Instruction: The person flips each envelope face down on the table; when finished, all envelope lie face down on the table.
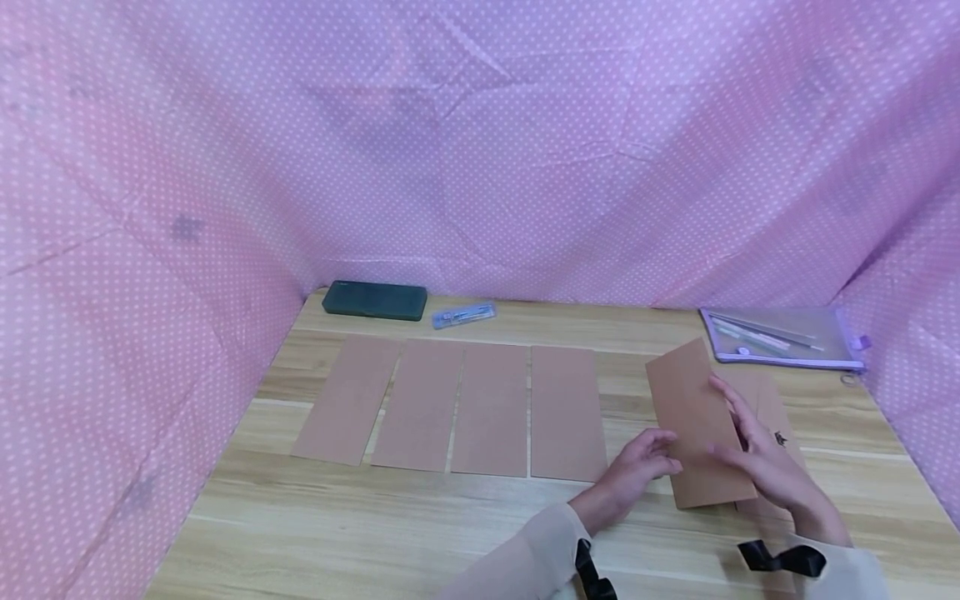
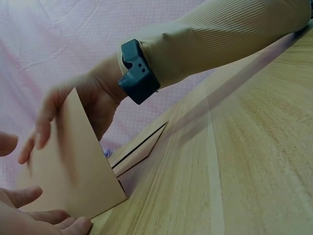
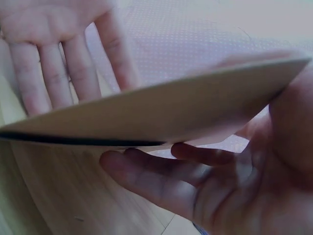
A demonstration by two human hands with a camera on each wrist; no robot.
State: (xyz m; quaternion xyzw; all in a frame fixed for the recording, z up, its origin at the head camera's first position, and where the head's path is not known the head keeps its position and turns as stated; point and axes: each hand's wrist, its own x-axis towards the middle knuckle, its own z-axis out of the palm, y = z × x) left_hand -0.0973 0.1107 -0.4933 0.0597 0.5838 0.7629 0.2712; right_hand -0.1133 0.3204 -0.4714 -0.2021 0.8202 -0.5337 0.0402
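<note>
A stiff brown kraft-paper piece (image 1: 693, 433) stands tilted above the table; whether it is an envelope or a folded card I cannot tell. My right hand (image 1: 772, 462) holds it by its right side, thumb on the near face and fingers behind. Fairly straight fingers of my left hand (image 3: 58, 58) are at its opposite edge, and in the head view the left hand (image 1: 630, 475) is by its lower left side. The right wrist view shows a dark strip along its lower edge. Beneath the right hand lies another brown piece (image 1: 776, 408) with a small dark mark.
Several matching brown pieces (image 1: 491, 408) lie flat in a row on the wooden table (image 1: 322, 517). Along the back are a dark green case (image 1: 375, 300), a small blue packet (image 1: 463, 315) and a purple-edged zip pouch (image 1: 783, 337) with pens. Pink dotted cloth (image 1: 480, 167) surrounds the table.
</note>
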